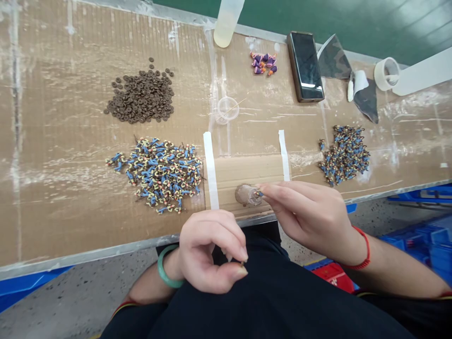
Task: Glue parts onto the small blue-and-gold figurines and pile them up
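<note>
My right hand (307,212) pinches a small painted figurine (259,193), blue in part, between thumb and fingertips. The figurine is at the mouth of a small clear cup (245,194) lying or standing tilted on the cardboard. Over my lap, in front of the table edge, my left hand (213,252) is closed in a pinch. A tiny brownish bit shows between its fingertips, too hidden to name. Left of the cup lies a heap of blue and cream figurines (165,172). To the right is a heap of darker blue and brown figurines (346,153).
A pile of brown discs (141,96) lies at the back left. Farther back are a squeeze bottle (226,26), purple and orange pieces (263,63), a black phone-like device (305,66) and a tape roll (386,74). A clear lid with a toothpick (228,108) sits mid-table.
</note>
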{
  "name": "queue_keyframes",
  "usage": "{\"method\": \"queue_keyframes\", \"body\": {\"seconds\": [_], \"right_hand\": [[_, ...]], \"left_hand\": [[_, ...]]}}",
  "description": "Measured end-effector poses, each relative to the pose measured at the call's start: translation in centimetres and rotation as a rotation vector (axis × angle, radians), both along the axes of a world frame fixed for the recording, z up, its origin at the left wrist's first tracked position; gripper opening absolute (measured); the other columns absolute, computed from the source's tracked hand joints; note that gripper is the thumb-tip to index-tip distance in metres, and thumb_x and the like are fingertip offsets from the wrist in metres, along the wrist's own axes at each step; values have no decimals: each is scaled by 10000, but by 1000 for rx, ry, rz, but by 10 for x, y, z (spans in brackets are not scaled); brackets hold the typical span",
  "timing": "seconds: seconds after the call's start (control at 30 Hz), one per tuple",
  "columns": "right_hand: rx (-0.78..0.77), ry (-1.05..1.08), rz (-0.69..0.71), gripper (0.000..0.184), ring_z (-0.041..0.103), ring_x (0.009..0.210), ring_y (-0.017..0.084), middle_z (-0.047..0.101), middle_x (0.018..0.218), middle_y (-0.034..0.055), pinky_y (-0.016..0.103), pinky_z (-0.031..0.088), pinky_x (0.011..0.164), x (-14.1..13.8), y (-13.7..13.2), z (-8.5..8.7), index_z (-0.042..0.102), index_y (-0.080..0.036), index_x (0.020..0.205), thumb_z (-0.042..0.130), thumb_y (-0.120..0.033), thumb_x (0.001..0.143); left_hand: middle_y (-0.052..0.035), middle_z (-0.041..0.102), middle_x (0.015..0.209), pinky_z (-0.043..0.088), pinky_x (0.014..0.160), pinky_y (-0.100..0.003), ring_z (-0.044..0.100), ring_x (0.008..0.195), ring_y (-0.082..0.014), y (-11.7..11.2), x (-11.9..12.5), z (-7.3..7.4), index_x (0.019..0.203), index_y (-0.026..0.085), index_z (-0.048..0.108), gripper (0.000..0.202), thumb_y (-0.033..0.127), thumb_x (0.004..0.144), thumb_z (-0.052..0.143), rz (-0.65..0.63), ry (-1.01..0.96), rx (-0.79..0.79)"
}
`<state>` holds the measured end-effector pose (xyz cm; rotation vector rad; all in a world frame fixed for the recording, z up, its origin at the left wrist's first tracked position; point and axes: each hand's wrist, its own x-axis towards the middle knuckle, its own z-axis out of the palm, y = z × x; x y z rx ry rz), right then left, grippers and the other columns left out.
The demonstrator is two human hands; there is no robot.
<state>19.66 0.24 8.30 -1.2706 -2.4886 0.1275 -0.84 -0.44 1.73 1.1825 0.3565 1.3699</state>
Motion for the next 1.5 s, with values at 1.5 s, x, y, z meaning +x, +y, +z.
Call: {"method": "queue_keyframes", "body": {"seconds": [1.5], "right_hand": [[-896,1507,6,112,795,1002,223,808,1071,41,360,695,853,-6,-59,12,675,-239,1011,656,-337,1062]], "left_hand": [[41,577,653,530,603,-192,564,579,-79,-35,40,60,889,184,658,121,134,849,762,356,236,202]]}}
